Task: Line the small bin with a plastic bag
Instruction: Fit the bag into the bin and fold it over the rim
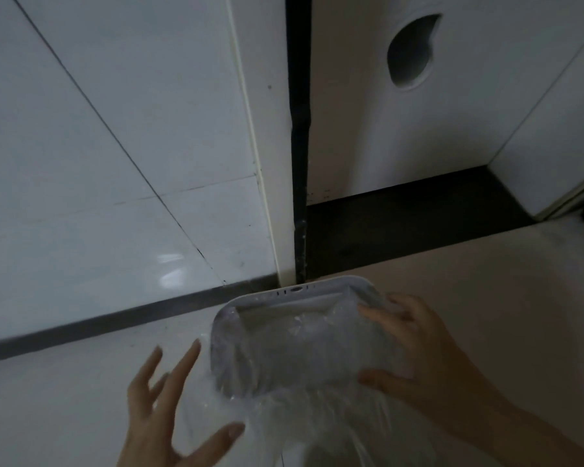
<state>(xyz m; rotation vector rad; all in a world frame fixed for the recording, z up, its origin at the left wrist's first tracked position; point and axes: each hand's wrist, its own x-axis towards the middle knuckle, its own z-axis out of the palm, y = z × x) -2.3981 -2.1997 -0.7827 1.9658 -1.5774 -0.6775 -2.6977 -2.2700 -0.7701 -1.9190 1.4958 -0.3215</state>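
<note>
A small white bin (304, 289) stands on the floor at the bottom middle, seen from above. A clear plastic bag (300, 352) fills its mouth, and loose film spills over the near rim toward me. My right hand (422, 352) rests on the bag at the bin's right rim, thumb on the near edge and fingers spread over the film; whether it grips the film is unclear. My left hand (169, 409) hovers just left of the bin with fingers spread wide, holding nothing, its fingertips near the hanging film.
The bin stands against a white wall corner post (267, 163) with a dark vertical gap (299, 163) beside it. A white panel with a round cut-out (410, 50) stands at the back right. The tiled floor (65, 399) spreads to the left.
</note>
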